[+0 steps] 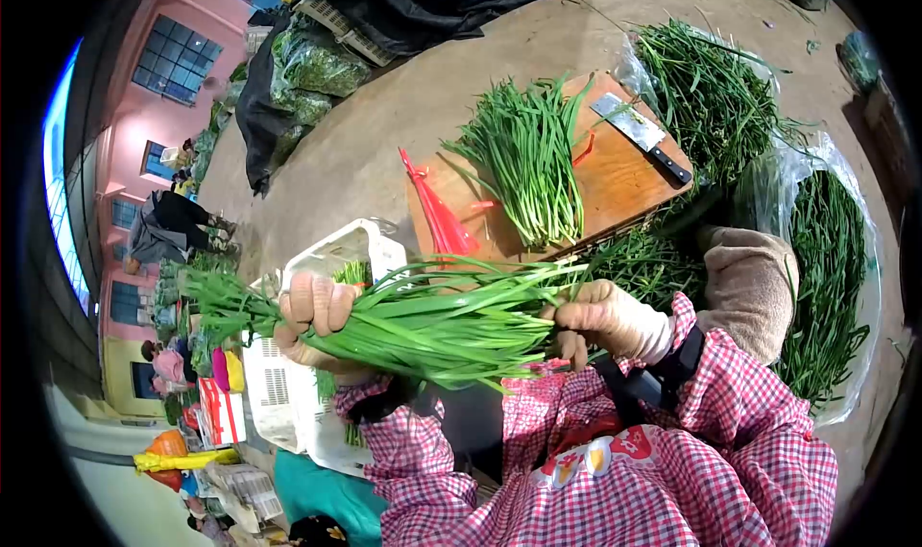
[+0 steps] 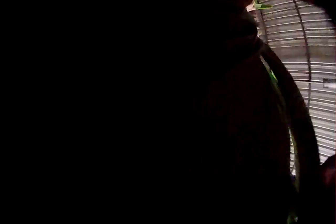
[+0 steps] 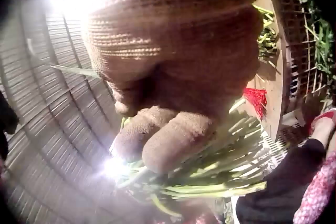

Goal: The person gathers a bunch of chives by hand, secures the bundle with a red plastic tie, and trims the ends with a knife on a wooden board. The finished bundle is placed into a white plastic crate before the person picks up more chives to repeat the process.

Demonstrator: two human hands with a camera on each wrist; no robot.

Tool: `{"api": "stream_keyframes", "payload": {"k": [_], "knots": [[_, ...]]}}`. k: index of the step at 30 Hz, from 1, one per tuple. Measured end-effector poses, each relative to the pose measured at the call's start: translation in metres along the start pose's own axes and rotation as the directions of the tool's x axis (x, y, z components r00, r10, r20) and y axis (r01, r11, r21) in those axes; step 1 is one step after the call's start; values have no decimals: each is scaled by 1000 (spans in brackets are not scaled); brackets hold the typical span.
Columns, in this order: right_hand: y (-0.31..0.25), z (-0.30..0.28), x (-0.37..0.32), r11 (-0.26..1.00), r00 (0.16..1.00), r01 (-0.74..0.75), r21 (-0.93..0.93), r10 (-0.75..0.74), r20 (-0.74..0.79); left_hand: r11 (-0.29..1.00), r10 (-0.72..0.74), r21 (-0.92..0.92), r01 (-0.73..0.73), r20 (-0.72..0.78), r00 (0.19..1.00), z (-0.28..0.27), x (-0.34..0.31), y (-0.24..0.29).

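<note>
A bunch of garlic chives (image 1: pixel 447 331) lies crosswise in front of the chest, leaves to the left and pale stem ends to the right. My gloved left hand (image 1: pixel 317 309) grips it round the leafy part. At the stem ends, the gloved right hand (image 1: pixel 605 318) pinches stems between thumb and fingers. The right wrist view shows the knit glove (image 3: pixel 173 71) with curled fingers over the cut ends. Beyond the hands, a larger pile of garlic chives (image 1: pixel 533 163) rests on a wooden board (image 1: pixel 624 187). The left wrist view is mostly dark.
A cleaver (image 1: pixel 629 122) lies on the board's far right, and red plastic strips (image 1: pixel 437 206) on its left. Plastic bags of greens (image 1: pixel 715 96) stand at right. White crates (image 1: pixel 279 379) are at left, one holding tied bunches. Black sheeting (image 1: pixel 413 9) covers goods behind.
</note>
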State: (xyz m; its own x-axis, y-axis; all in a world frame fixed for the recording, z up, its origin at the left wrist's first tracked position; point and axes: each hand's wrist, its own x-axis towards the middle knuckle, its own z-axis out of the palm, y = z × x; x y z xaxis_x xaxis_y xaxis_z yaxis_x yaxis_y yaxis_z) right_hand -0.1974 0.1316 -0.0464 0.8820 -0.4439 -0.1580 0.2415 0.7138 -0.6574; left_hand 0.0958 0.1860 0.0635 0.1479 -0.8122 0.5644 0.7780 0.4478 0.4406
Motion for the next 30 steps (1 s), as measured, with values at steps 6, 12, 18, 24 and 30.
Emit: {"api": "stream_keyframes", "payload": {"k": [6, 12, 18, 24, 30], "knots": [[1, -14, -11, 999, 1000, -25, -36, 25, 7, 995, 27, -92, -30, -34, 999, -12, 1, -7], [-8, -48, -20, 938, 975, -175, -299, 208, 82, 993, 64, -98, -70, -61, 996, -23, -2, -4], [-23, -96, -38, -131, 895, -263, -956, 336, -292, 998, -16, -68, 10, -80, 997, -35, -4, 31], [-61, -53, -35, 77, 953, -274, -959, -116, -281, 998, 1, -56, -1, -3, 1000, -29, -1, 39], [-81, 1, 11, 590, 907, 218, -777, -417, -61, 999, 7, -37, -3, 126, 992, -14, 7, 30]]}}
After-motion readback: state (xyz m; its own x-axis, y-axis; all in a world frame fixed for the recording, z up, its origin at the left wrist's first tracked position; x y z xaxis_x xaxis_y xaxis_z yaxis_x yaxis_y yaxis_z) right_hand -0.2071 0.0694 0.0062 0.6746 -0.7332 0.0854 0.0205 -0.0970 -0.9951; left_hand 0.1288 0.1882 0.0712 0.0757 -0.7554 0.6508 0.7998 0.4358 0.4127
